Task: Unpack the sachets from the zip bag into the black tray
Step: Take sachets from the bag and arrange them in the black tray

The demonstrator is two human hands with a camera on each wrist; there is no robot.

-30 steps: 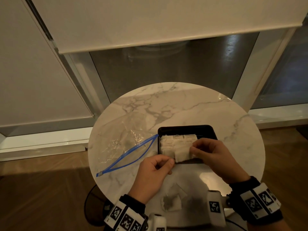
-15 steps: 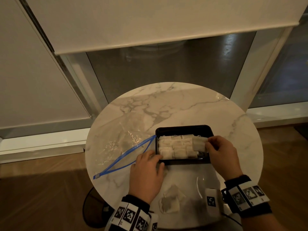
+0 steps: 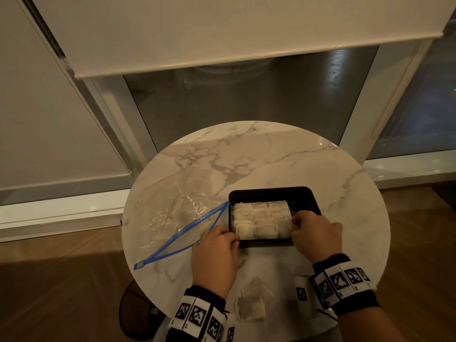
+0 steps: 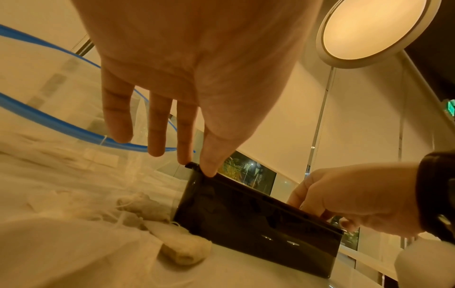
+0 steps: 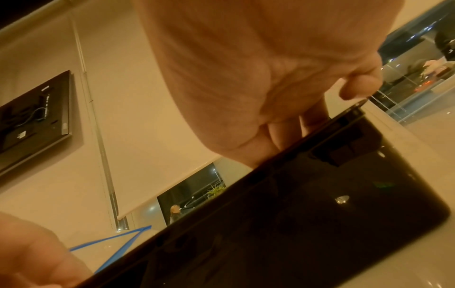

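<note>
The black tray (image 3: 304,195) sits on the round marble table and holds several white sachets (image 3: 260,219) packed in rows. My right hand (image 3: 297,222) reaches into the tray's right side, its curled fingers on the right-most sachet (image 3: 283,227); the wrist view shows those fingers (image 5: 312,117) dipping behind the tray wall (image 5: 295,224). My left hand (image 3: 227,236) has straight fingers, and its thumb (image 4: 209,167) and forefinger touch the tray's near-left corner (image 4: 258,224). The clear zip bag (image 3: 182,233) with a blue zip lies open and flat to the left.
Two loose sachets (image 3: 251,307) lie on the table near its front edge, between my wrists, and show beside the tray in the left wrist view (image 4: 182,247). The table (image 3: 246,156) stands against a window with a lowered blind. Wooden floor surrounds it.
My right hand carried a sachet from the tray's near side to its right side and lowered it beside the rows. My left hand moved up to the tray's near-left corner.
</note>
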